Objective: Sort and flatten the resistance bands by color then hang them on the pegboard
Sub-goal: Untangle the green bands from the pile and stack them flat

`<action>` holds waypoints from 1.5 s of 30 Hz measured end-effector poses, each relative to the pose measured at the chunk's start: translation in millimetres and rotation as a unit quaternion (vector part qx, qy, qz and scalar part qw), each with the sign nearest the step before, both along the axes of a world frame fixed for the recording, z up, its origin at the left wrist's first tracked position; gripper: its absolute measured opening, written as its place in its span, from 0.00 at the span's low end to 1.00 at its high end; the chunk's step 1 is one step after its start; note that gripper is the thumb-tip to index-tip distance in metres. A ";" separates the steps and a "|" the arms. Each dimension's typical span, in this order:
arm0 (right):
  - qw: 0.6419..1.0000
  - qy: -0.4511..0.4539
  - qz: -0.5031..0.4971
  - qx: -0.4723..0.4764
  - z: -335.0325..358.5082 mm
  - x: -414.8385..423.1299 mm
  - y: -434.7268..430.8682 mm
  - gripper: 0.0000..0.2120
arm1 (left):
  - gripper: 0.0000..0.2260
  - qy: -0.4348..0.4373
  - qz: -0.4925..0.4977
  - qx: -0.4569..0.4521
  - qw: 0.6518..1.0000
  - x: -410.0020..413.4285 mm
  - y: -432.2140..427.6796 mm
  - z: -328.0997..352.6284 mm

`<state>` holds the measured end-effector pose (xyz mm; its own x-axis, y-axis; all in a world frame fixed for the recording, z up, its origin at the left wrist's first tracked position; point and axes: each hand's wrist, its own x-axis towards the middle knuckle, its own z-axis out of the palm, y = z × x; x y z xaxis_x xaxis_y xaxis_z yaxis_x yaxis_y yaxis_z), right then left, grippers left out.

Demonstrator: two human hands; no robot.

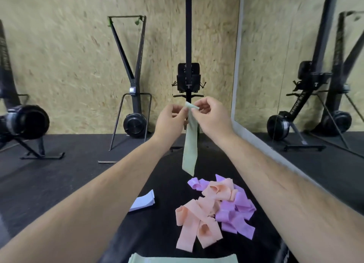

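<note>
Nearest you: flat green stack at the bottom edge of the black surface. Past it, peach bands and purple bands lay in one mixed pile, touching, several curled into loops. Pale blue stack sat apart to the left, flat.

Further out, both hands were raised. Your left hand and right hand each pinched the top end of one green band. It hung straight down, lower end above the pile, not touching it.

Behind that: black upright machine against the chipboard wall. No pegboard in view.

Risks, my read:
- The pinch covered only the top edge, so a slip would drop the band into the unsorted pile.
- The thin band looked prone to curling and might fold on itself when laid on the stack.
- Peach and purple overlapped, so lifting one could drag another off the surface.
</note>
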<state>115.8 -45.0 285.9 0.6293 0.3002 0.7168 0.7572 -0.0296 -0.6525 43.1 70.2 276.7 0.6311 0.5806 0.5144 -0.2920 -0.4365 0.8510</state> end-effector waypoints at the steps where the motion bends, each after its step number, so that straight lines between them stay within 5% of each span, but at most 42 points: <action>1: 1.000 -0.005 0.010 0.008 3.9 -12.5 -3.9 0.04 | 0.08 -0.004 -0.023 -0.012 1.000 -10.6 -7.8 6.2; 4: 0.998 -0.012 0.053 0.007 7.4 -50.3 -18.7 0.05 | 0.12 -0.023 -0.078 -0.044 0.996 -46.6 -28.8 16.2; 11: 0.991 0.068 0.093 0.069 -21.0 -103.2 -61.1 0.08 | 0.08 0.033 -0.019 0.092 0.995 -121.2 -44.7 3.8; 17: 0.949 0.186 0.234 -0.098 -75.1 -165.0 -99.3 0.09 | 0.05 0.055 -0.028 0.117 0.991 -192.1 -72.9 -35.4; 30: 0.918 0.179 0.213 -0.283 -176.2 -199.4 -118.8 0.08 | 0.07 0.163 -0.034 -0.027 0.986 -250.4 -97.7 -169.9; 45: 0.810 0.223 0.222 -0.494 -201.1 -114.1 -67.4 0.15 | 0.07 0.145 0.055 -0.224 0.962 -215.8 -35.5 -238.3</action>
<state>1.7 -112.4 84.8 0.4318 0.8571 -0.2811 0.5321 -0.4936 -0.6879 -172.8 34.7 38.5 0.6327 0.7744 0.0090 0.0129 -0.0221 0.9997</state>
